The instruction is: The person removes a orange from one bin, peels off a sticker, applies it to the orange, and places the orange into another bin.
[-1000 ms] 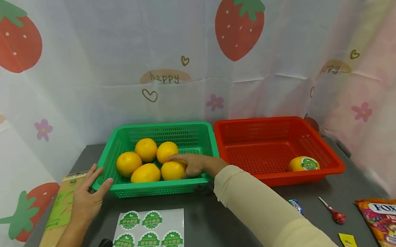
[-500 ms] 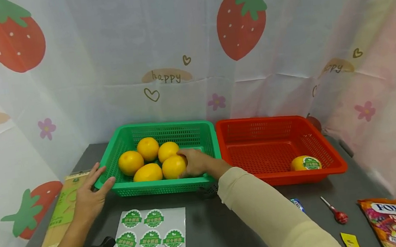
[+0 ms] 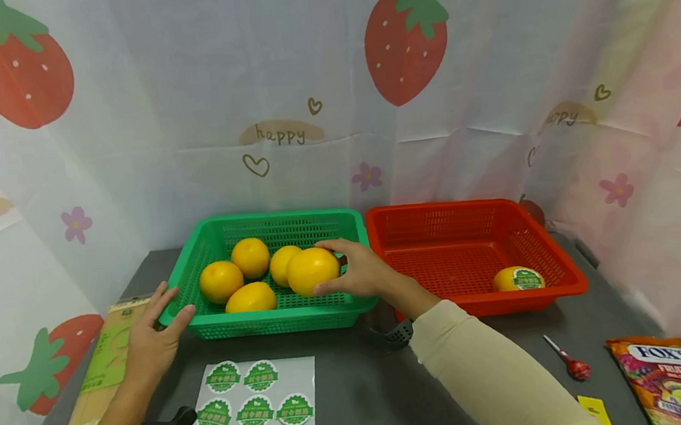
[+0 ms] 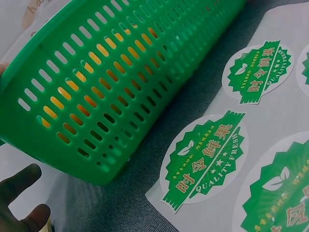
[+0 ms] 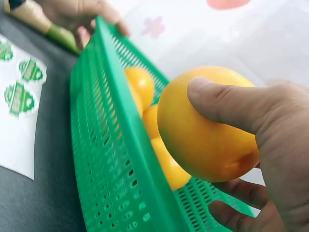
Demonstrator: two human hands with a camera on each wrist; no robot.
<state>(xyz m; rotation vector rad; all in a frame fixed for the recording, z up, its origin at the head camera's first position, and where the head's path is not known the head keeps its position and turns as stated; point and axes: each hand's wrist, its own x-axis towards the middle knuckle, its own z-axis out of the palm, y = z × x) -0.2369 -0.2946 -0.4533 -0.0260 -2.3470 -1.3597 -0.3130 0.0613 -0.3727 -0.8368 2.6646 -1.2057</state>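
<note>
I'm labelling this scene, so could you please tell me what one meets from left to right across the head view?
Left hand, right hand with its held fruit, stickered fruit in the red basket, lollipop, FOX'S bag.

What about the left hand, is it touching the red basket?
No, the left hand touches the left end of the green basket, well away from the red basket.
</note>
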